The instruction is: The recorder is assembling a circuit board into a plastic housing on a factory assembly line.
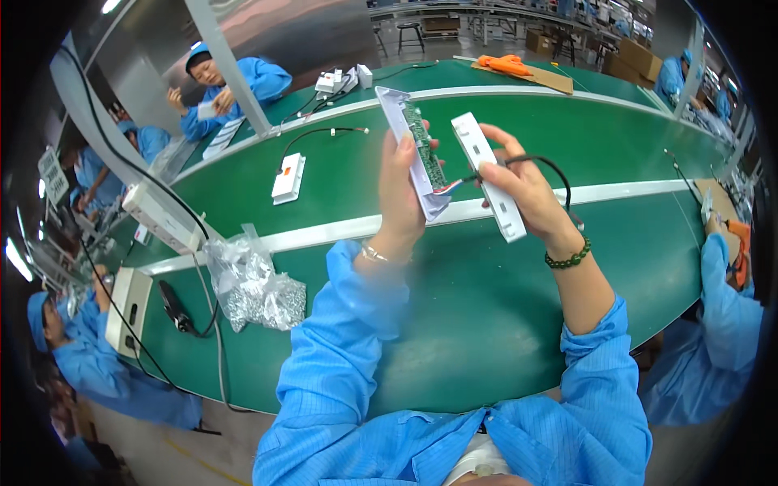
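My left hand (399, 182) is closed round a white plastic housing half (405, 150) that is tilted on edge. Inside it a green circuit board (426, 150) shows, with thin coloured wires (447, 187) at its lower end. In my right hand (527, 190) is a long white plastic cover (490, 178) with small slots, gripped between thumb and fingers. A black cable (559, 172) loops past the right wrist and joins the coloured wires near the cover. The two housing parts are held apart above the green bench.
A finished-looking white box with a cable (288, 178) lies on the green conveyor (340, 174) beyond. At left are a clear bag of small metal parts (258, 287), a black-handled tool (176, 308) and a beige box (128, 312). Co-workers in blue sit around; an orange tool (504, 65) lies far off.
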Action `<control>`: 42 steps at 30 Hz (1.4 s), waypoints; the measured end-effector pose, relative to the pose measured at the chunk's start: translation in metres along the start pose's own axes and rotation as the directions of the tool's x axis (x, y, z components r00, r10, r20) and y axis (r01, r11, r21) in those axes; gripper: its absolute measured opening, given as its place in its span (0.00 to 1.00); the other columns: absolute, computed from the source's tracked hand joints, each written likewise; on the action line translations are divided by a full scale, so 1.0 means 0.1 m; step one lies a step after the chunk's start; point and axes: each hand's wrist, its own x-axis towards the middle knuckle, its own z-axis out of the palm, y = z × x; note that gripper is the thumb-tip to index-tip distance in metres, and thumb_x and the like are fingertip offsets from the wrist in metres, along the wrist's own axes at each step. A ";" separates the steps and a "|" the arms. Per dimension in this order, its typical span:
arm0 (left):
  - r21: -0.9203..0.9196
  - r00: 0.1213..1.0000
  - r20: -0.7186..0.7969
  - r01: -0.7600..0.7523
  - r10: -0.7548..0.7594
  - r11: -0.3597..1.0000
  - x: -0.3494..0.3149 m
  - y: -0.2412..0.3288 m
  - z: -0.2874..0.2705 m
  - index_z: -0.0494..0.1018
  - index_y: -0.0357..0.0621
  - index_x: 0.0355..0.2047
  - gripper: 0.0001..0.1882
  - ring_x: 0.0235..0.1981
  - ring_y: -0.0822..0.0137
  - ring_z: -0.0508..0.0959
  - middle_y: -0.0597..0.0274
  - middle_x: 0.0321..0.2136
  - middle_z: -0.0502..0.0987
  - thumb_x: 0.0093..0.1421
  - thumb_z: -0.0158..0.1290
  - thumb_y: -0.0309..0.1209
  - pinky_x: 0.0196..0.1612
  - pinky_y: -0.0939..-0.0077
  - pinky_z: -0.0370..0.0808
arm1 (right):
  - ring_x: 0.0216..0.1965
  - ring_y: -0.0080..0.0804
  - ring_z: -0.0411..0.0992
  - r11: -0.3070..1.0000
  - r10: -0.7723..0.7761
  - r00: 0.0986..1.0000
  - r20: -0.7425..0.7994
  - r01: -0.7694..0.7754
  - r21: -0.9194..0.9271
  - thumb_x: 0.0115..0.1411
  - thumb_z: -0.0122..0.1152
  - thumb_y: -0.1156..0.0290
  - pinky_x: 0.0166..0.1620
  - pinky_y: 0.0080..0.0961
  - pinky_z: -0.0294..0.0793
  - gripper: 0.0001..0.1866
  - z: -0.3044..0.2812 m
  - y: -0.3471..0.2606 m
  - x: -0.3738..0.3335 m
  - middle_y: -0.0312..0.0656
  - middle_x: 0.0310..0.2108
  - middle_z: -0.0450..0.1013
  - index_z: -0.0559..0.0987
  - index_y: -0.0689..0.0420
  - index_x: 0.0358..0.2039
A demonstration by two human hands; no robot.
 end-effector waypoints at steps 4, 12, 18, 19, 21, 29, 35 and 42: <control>0.153 0.993 0.060 -0.106 0.098 0.983 -0.06 0.00 0.05 0.57 0.37 0.51 0.27 0.40 0.71 0.68 0.57 0.40 0.67 0.57 0.43 0.44 0.42 0.76 0.67 | 0.34 0.18 0.65 0.972 -0.229 0.959 -0.168 0.217 -0.086 0.57 0.53 0.66 0.36 0.14 0.66 0.29 0.24 -0.01 0.16 0.40 0.37 0.65 0.55 0.61 0.56; 0.155 0.982 0.184 -0.075 0.046 0.985 -0.14 -0.07 0.16 0.51 0.34 0.55 0.33 0.45 0.66 0.68 0.53 0.45 0.65 0.59 0.42 0.48 0.47 0.74 0.66 | 0.37 0.22 0.64 0.964 -0.265 0.950 -0.167 0.253 -0.086 0.58 0.50 0.58 0.42 0.19 0.63 0.31 0.36 -0.06 0.12 0.41 0.36 0.64 0.54 0.60 0.56; 0.224 0.967 0.244 -0.135 0.079 0.965 -0.18 -0.06 0.21 0.50 0.35 0.56 0.33 0.46 0.66 0.67 0.52 0.46 0.64 0.60 0.40 0.48 0.47 0.74 0.65 | 0.36 0.24 0.63 0.928 -0.331 0.930 -0.157 0.291 -0.232 0.58 0.48 0.56 0.42 0.21 0.63 0.31 0.35 -0.04 0.12 0.41 0.35 0.64 0.54 0.59 0.56; 0.225 0.967 0.242 -0.134 0.078 0.965 -0.18 -0.07 0.21 0.50 0.35 0.56 0.33 0.46 0.66 0.67 0.52 0.46 0.64 0.60 0.40 0.48 0.47 0.74 0.65 | 0.36 0.24 0.63 0.932 -0.312 0.938 -0.152 0.272 -0.239 0.58 0.48 0.56 0.42 0.20 0.63 0.31 0.36 -0.06 0.12 0.41 0.35 0.64 0.54 0.60 0.56; 0.252 0.969 0.230 -0.143 0.085 0.957 -0.19 -0.10 0.20 0.50 0.35 0.56 0.32 0.46 0.66 0.67 0.52 0.46 0.64 0.61 0.38 0.48 0.47 0.75 0.66 | 0.36 0.24 0.63 0.937 -0.289 0.946 -0.148 0.248 -0.246 0.58 0.47 0.56 0.42 0.20 0.63 0.31 0.35 -0.05 0.11 0.41 0.35 0.64 0.54 0.60 0.56; 0.259 0.978 0.203 -0.093 0.040 0.961 -0.20 -0.07 0.18 0.51 0.35 0.55 0.29 0.43 0.69 0.68 0.55 0.45 0.65 0.62 0.34 0.45 0.45 0.78 0.67 | 0.38 0.22 0.62 0.957 -0.292 0.941 -0.170 0.288 -0.046 0.59 0.45 0.59 0.44 0.19 0.62 0.30 0.45 0.05 0.14 0.40 0.37 0.62 0.52 0.59 0.57; 0.290 0.989 0.139 -0.079 0.040 0.954 -0.25 -0.13 0.17 0.51 0.35 0.55 0.26 0.44 0.68 0.67 0.56 0.45 0.65 0.63 0.33 0.43 0.46 0.76 0.65 | 0.53 0.36 0.55 0.922 -0.384 0.904 -0.187 0.368 -0.117 0.58 0.45 0.56 0.55 0.29 0.54 0.34 0.44 0.22 0.19 0.53 0.52 0.55 0.51 0.64 0.58; 0.391 0.946 0.306 -0.230 0.110 0.891 -0.29 -0.18 0.22 0.42 0.34 0.58 0.35 0.52 0.61 0.62 0.51 0.52 0.58 0.62 0.35 0.49 0.53 0.69 0.59 | 0.63 0.41 0.37 0.870 -0.377 0.921 0.103 0.390 -0.301 0.60 0.34 0.46 0.61 0.31 0.39 0.39 0.22 0.18 0.13 0.52 0.62 0.38 0.44 0.65 0.60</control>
